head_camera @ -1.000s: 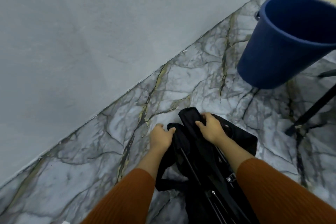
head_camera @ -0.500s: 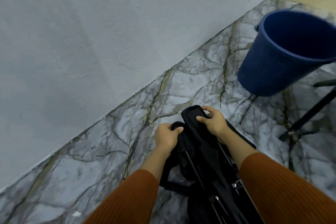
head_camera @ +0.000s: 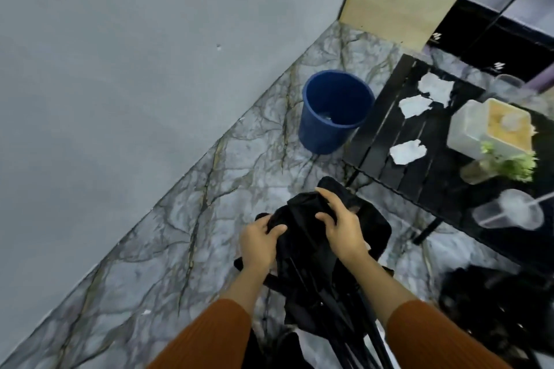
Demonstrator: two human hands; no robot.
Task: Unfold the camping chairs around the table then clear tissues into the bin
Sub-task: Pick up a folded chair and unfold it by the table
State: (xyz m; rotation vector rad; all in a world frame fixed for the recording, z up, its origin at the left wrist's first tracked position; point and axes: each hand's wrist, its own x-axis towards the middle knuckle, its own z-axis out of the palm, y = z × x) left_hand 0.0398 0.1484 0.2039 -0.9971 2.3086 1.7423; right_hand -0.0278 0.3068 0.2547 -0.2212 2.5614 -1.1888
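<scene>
A folded black camping chair (head_camera: 305, 272) stands upright on the marble floor right in front of me. My left hand (head_camera: 259, 241) grips the fabric at its top left. My right hand (head_camera: 340, 226) curls over the fabric at its top right. A blue bin (head_camera: 332, 112) stands by the wall, next to the corner of a black slatted table (head_camera: 386, 159). Three crumpled white tissues lie on the table: one (head_camera: 407, 152) near the front edge, one (head_camera: 415, 105) further back, one (head_camera: 436, 87) at the far end.
The table also bears a clear box (head_camera: 491, 126) with a brown lid, a small green plant (head_camera: 506, 163) in a glass and plastic cups (head_camera: 509, 213). A second dark folded bundle (head_camera: 494, 302) lies on the floor at the right. A grey wall fills the left.
My head has risen and the view has pulled back, so the table and tissues now show. Both hands keep hold of the chair top, which has come up with them.
</scene>
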